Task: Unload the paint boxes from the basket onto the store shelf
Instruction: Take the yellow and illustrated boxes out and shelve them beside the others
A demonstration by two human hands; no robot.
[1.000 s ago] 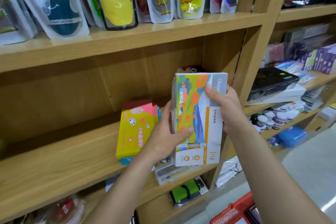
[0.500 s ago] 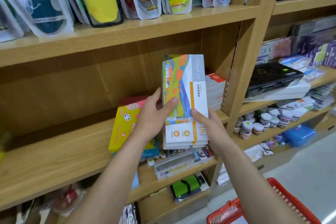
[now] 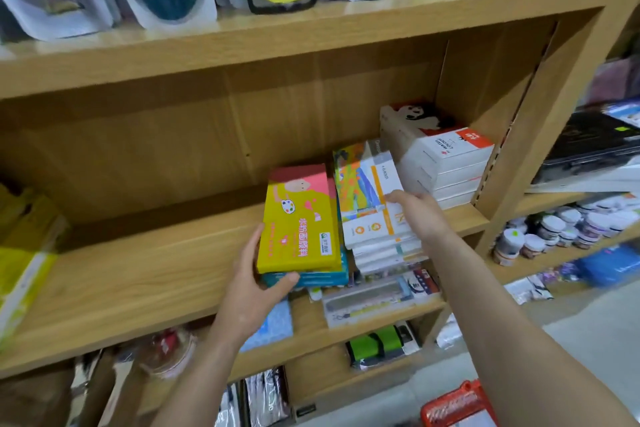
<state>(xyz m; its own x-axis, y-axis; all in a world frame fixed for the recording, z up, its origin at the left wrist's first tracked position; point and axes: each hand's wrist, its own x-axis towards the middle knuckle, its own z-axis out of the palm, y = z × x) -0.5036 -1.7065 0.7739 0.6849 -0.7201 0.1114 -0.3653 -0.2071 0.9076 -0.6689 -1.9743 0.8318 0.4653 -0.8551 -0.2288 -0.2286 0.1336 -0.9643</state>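
Note:
A stack of white paint boxes with colourful fronts (image 3: 363,198) lies flat on the wooden shelf (image 3: 138,274), between a yellow and pink box (image 3: 299,218) and a pile of white watercolour boxes (image 3: 446,163). My right hand (image 3: 420,213) rests on top of the colourful stack, fingers pressing its right side. My left hand (image 3: 254,282) grips the front left corner of the yellow box and the blue box beneath it. The red basket (image 3: 457,404) shows only a corner at the bottom right.
Pouches hang along the upper shelf (image 3: 311,24). The middle shelf's left half is bare wood, with yellow packs (image 3: 24,270) at the far left. A lower shelf holds pen cases (image 3: 367,298). Small paint jars (image 3: 561,225) fill the unit to the right.
The stack of colourful boxes went from upright in both hands to lying flat on the shelf. My left hand let go of it and moved to the yellow box.

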